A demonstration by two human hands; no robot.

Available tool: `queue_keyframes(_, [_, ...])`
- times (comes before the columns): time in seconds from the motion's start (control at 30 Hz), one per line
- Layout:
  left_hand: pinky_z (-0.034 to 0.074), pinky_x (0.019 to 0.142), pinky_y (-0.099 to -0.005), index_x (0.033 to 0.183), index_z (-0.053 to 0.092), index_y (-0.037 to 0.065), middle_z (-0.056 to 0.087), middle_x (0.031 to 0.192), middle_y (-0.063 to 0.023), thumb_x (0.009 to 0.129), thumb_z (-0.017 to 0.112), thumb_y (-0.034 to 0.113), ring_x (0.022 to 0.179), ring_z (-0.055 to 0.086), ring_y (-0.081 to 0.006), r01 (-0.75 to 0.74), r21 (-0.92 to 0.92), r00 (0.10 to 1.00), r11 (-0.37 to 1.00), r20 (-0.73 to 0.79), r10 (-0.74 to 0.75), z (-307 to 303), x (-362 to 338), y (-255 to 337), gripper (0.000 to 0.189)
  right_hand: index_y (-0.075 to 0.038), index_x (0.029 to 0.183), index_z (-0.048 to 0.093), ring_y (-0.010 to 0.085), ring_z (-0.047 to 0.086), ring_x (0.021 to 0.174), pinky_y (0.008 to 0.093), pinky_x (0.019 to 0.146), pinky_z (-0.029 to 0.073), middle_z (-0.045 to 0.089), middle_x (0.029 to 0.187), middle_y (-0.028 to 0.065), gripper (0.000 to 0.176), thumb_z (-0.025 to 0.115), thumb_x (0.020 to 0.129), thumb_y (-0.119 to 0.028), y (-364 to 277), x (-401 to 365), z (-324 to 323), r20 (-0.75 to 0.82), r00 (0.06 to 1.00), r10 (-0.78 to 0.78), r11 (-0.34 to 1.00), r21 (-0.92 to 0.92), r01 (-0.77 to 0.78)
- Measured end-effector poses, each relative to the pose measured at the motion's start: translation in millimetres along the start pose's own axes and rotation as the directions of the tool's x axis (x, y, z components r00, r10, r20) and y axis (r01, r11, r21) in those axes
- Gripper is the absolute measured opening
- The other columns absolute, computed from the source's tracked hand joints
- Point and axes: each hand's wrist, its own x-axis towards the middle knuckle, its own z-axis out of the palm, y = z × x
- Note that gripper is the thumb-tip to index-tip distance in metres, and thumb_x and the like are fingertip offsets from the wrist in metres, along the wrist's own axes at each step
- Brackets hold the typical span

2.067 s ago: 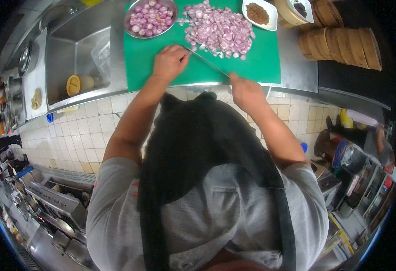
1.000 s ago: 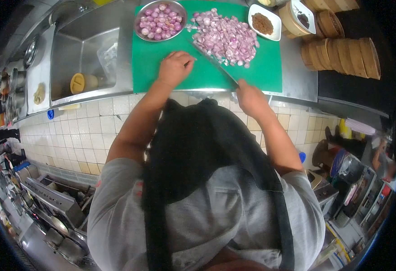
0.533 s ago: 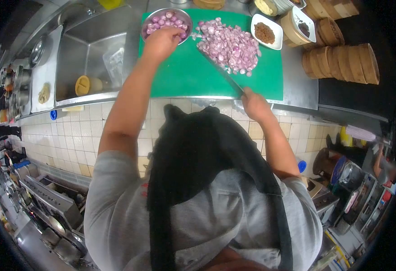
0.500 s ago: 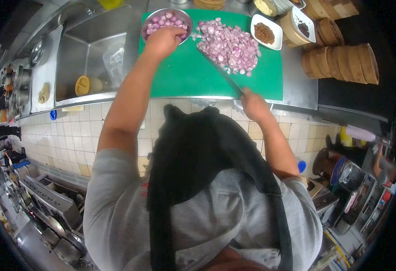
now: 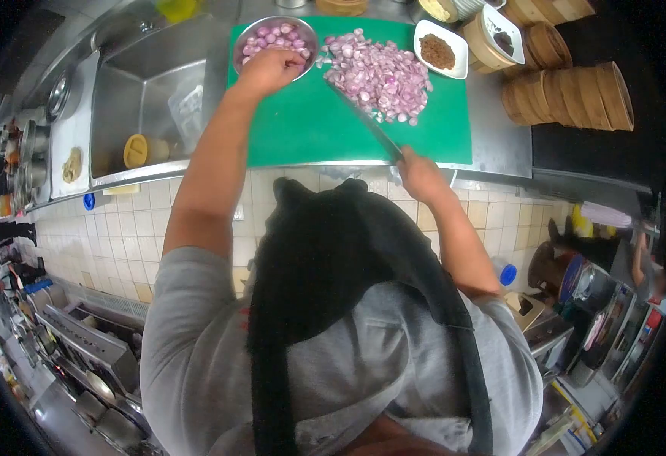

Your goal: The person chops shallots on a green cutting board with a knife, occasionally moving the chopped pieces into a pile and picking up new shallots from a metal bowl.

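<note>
Sink: steel sink (image 5: 120, 83) at far left, a yellow-lidded container (image 5: 137, 150) lying in it.
Bowl: round steel bowl (image 5: 312, 38) of peeled purple shallots (image 5: 272, 36), at the far left corner of the green plastic cutting board (image 5: 302, 129).
Left hand (image 5: 270, 70): fingers curled down over the bowl's near rim; whether they hold a shallot is hidden.
Slices: pile of sliced shallots (image 5: 375, 70) mid-board.
Knife: long steel knife (image 5: 363, 115), slanted across the board with its tip at the pile.
Right hand (image 5: 418, 173): fingers wrapped tightly round the knife's handle at the board's near edge.
Right: white dish (image 5: 460, 67) of brown crumbs, then bamboo steamer baskets (image 5: 576, 91).
</note>
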Motion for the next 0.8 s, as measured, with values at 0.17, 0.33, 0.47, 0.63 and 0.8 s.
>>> queue_keyframes(0.17, [0.058, 0.089, -0.0342, 0.122, 0.079, 0.013, 0.080, 0.103, -0.0072, 0.094, 0.075, 0.018, 0.096, 0.073, -0.0187, 0.137, -0.094, 0.986, 0.986, 0.112, -0.127, 0, -4, 4, 0.029, -0.002, 0.126, 0.054, 0.0512, 0.067, 0.104, 0.0617, 0.092, 0.050, 0.070, 0.105, 0.0318, 0.029, 0.051, 0.106, -0.024, -4, 1, -3, 0.020, 1.000, 0.022, 1.000, -0.008, -0.022])
queue_keyframes(0.33, [0.057, 0.079, -0.0288, 0.118, 0.079, 0.010, 0.075, 0.093, -0.0026, 0.092, 0.079, 0.017, 0.084, 0.068, -0.0130, 0.113, -0.446, 0.994, 0.888, 0.053, -0.100, 0, -17, 14, 0.027, -0.003, 0.124, 0.054, 0.0510, 0.067, 0.105, 0.0616, 0.093, 0.050, 0.070, 0.106, 0.0315, 0.028, 0.051, 0.107, -0.025, 3, 3, 3, 0.006, 1.000, 0.018, 1.000, -0.006, -0.018])
queue_keyframes(0.47, [0.056, 0.073, -0.0268, 0.115, 0.078, 0.010, 0.072, 0.090, -0.0031, 0.091, 0.083, 0.020, 0.077, 0.066, -0.0133, 0.006, -0.531, 0.997, 0.847, -0.060, -0.045, 14, -57, 49, 0.026, -0.004, 0.124, 0.054, 0.0506, 0.067, 0.105, 0.0614, 0.092, 0.050, 0.071, 0.106, 0.0312, 0.027, 0.051, 0.107, -0.025, 6, 3, 6, 0.006, 1.000, 0.027, 1.000, 0.005, -0.027])
queue_keyframes(0.63, [0.059, 0.072, -0.0285, 0.106, 0.080, 0.011, 0.071, 0.094, -0.0065, 0.090, 0.084, 0.016, 0.076, 0.070, -0.0150, -0.103, -0.274, 0.976, 0.956, -0.215, 0.044, 78, -102, 37, 0.017, -0.005, 0.124, 0.054, 0.0502, 0.068, 0.104, 0.0612, 0.091, 0.051, 0.071, 0.106, 0.0300, 0.026, 0.051, 0.107, -0.025, 9, 5, 9, -0.001, 1.000, 0.019, 1.000, -0.018, -0.019])
queue_keyframes(0.8, [0.062, 0.072, -0.0326, 0.100, 0.081, 0.010, 0.073, 0.101, -0.0089, 0.088, 0.082, 0.010, 0.078, 0.073, -0.0190, -0.121, -0.297, 0.933, 0.947, -0.360, 0.007, 92, -120, 39, 0.012, -0.003, 0.126, 0.054, 0.0493, 0.067, 0.105, 0.0605, 0.090, 0.051, 0.071, 0.108, 0.0298, 0.026, 0.053, 0.106, -0.021, -15, -6, 0, 0.039, 0.998, -0.041, 0.998, -0.049, 0.043])
